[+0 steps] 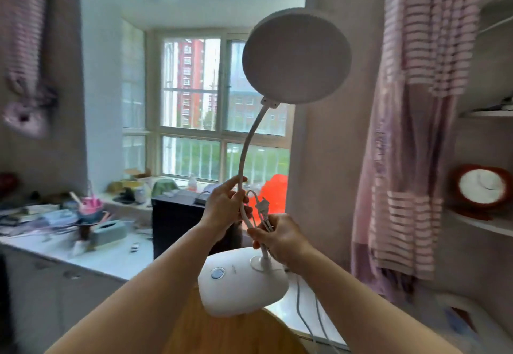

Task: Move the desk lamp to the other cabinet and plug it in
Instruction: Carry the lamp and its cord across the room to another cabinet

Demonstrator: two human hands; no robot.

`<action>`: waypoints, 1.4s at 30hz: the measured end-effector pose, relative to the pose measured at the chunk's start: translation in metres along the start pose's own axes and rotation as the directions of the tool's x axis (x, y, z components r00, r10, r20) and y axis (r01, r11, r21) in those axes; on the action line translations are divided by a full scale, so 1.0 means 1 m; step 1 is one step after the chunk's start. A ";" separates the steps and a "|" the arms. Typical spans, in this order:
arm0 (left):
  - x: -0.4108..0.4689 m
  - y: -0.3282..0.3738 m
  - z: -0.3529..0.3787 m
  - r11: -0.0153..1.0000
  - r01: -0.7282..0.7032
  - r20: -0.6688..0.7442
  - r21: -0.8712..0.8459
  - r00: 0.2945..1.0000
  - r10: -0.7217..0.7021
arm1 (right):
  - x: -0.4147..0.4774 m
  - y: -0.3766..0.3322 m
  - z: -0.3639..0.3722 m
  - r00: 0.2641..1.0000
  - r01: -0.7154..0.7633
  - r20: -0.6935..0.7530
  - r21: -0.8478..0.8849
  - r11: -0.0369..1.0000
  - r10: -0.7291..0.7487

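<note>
The white plastic desk lamp (251, 281) is held up in the air in front of the bay window (211, 109), well above the pale, cluttered tabletop (111, 259) to its left. Its round flat head (296, 56) tops a thin, curved gooseneck rising from a smooth, rounded base. The left hand (226, 206) is wrapped around the gooseneck partway up. The right hand (280, 238), just below it, clasps the neck's lower end together with the bundled cord and plug (262, 209)
</note>
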State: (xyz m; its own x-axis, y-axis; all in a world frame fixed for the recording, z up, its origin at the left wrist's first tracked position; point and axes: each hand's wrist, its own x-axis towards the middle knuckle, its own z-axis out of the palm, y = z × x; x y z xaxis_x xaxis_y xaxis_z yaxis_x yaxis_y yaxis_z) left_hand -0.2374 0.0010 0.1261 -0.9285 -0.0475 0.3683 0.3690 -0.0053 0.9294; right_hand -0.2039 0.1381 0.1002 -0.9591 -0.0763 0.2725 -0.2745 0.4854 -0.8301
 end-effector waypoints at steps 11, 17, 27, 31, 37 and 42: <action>0.024 -0.009 -0.225 0.987 0.002 -0.230 0.163 0.973 0.036 | 0.054 -0.094 0.195 0.976 0.082 0.196 0.088 0.993 -0.098; 0.029 -0.019 -0.322 0.977 0.058 -0.320 0.204 0.947 0.011 | 0.073 -0.128 0.280 0.948 0.114 0.284 0.122 0.986 -0.145; 0.024 -0.042 -0.439 0.966 0.126 -0.535 0.226 0.845 0.015 | 0.097 -0.164 0.395 0.875 0.177 0.431 0.138 0.975 -0.220; 0.023 -0.052 -0.476 0.953 0.161 -0.619 0.257 0.784 0.035 | 0.115 -0.171 0.443 0.828 0.182 0.508 0.155 0.971 -0.236; 0.042 -0.069 -0.536 0.935 0.231 -0.737 0.269 0.675 0.045 | 0.156 -0.189 0.506 0.722 0.231 0.620 0.200 0.952 -0.306; 0.057 -0.067 -0.579 0.925 0.264 -0.828 0.272 0.555 0.085 | 0.191 -0.214 0.551 0.628 0.294 0.685 0.230 0.928 -0.369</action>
State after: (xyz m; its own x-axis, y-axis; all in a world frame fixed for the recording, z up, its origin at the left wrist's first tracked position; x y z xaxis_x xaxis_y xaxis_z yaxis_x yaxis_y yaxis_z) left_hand -0.2911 -0.5793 0.0715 -0.4489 -0.8535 0.2646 0.0847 0.2541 0.9635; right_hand -0.3660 -0.4604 0.0618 -0.5483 -0.8238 0.1440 -0.5524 0.2274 -0.8020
